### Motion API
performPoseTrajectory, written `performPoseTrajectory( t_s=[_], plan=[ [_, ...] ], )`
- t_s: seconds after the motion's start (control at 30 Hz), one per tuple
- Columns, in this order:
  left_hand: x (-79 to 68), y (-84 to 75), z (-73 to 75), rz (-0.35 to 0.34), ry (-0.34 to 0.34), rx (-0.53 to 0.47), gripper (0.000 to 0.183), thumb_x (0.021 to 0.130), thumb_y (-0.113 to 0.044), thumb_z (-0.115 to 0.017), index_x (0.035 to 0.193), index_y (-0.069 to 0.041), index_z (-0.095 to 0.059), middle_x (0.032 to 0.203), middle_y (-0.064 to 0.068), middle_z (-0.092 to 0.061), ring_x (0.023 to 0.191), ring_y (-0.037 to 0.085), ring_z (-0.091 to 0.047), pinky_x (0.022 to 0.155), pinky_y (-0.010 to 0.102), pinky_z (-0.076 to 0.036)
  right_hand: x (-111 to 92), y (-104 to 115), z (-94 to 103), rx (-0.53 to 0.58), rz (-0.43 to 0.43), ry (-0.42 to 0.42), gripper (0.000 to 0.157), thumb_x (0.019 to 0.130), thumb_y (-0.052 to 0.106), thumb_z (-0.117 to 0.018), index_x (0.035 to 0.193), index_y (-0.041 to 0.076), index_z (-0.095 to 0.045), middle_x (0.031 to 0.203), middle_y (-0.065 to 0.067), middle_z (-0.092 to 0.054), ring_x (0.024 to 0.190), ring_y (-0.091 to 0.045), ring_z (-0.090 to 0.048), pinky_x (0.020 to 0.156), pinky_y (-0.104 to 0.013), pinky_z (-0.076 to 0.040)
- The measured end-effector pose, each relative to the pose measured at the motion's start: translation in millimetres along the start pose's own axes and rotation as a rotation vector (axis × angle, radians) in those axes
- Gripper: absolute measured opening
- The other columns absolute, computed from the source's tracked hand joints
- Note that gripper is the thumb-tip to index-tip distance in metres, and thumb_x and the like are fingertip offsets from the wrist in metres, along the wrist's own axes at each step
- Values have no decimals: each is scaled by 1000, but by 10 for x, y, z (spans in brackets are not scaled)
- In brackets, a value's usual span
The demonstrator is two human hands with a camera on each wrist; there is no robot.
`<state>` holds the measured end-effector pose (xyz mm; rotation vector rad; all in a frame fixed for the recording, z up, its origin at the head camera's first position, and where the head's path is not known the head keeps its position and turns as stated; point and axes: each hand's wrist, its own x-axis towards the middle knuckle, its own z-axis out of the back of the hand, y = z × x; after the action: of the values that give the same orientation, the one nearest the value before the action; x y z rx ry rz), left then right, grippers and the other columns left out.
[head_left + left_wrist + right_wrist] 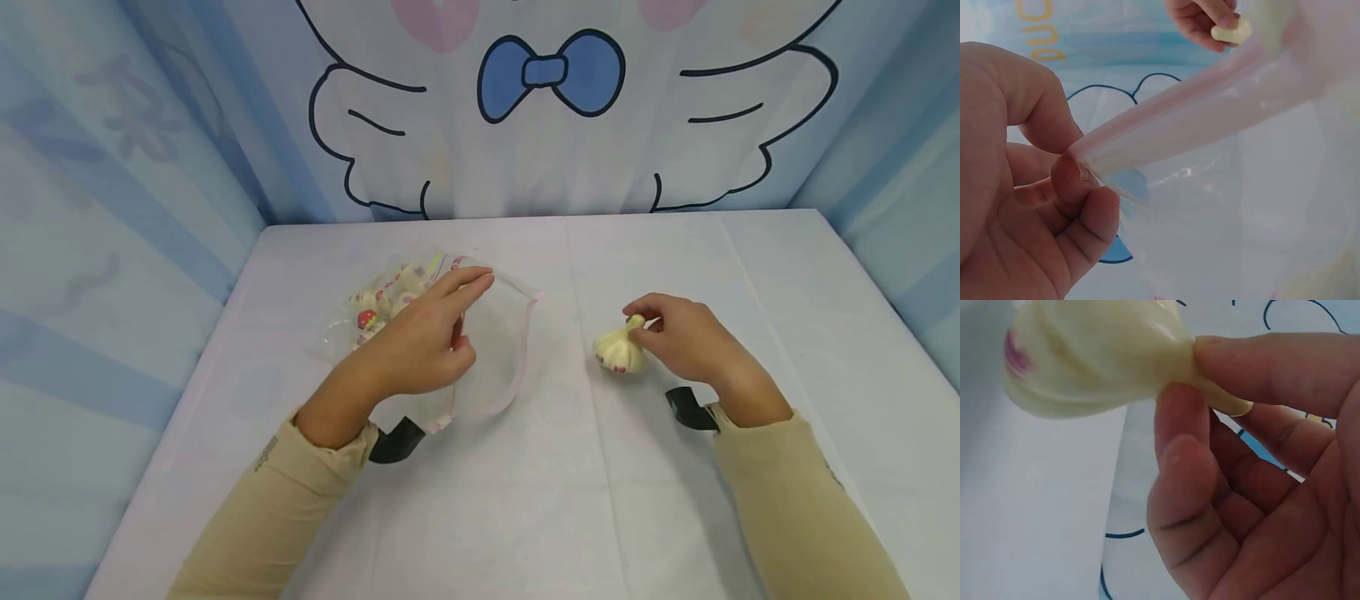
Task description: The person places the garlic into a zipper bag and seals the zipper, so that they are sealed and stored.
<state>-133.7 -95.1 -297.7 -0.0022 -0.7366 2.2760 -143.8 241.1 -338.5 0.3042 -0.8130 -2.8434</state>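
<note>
My left hand (416, 346) reaches over a clear zip bag (520, 379) with a pinkish mouth edge. In the left wrist view, its thumb and fingertips pinch that bag edge (1166, 125), holding the film stretched. Several pale, bulb-like pieces lie inside the bag's far-left part, partly hidden by its printed film and my hand. To the right, my right hand (686, 333) holds a garlic bulb (618, 350) by its stem, between thumb and fingers. The right wrist view shows the bulb (1097, 356) as cream-coloured and glossy, with a purple patch on its side.
A white cloth (525, 508) with fold creases covers the table. Behind it hangs a curtain (551, 158) with a cartoon figure and blue bow, and blue-striped curtains (112, 275) flank both sides. Dark straps (396, 442) show by both wrists.
</note>
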Motion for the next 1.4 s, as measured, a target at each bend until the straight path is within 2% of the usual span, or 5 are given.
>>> performPoseTrajectory(
  t_s=[0.47,0.73,0.9,1.13,1.4],
  plan=[
    [9,28,-18,-8,-13,12,67,83,3,-51,149,8,-40,155,15,-36,70,12,-48,67,29,-44,-262,349,135,30,99,9,17,91,10,-63,106,7,-69,98,-5,-70,85,-21,-61,63,-32,-49],
    [11,14,-9,-22,-20,22,66,83,4,-51,148,9,-40,154,16,-37,70,12,-48,67,29,-44,-404,606,113,43,234,-31,20,90,6,-64,107,8,-74,99,0,-73,86,-14,-66,73,-34,-52],
    [9,12,-10,-26,-23,26,67,82,4,-51,148,9,-40,154,17,-37,70,12,-48,69,29,-44,-409,767,-15,56,352,-90,19,89,2,-67,105,6,-76,98,-1,-73,82,-12,-67,71,-31,-54],
    [13,10,-12,-5,-10,11,68,83,4,-52,149,7,-39,155,15,-36,72,13,-48,69,29,-45,-273,880,-280,9,596,-259,14,83,-6,-71,94,2,-74,92,-5,-72,76,-16,-68,68,-32,-57],
    [6,10,-18,-23,-14,-9,67,83,5,-51,149,9,-39,155,17,-35,71,13,-47,67,28,-44,-137,978,-539,-68,626,-278,14,82,-12,-67,85,0,-74,88,-8,-67,74,-19,-61,67,-32,-53]
  ],
)
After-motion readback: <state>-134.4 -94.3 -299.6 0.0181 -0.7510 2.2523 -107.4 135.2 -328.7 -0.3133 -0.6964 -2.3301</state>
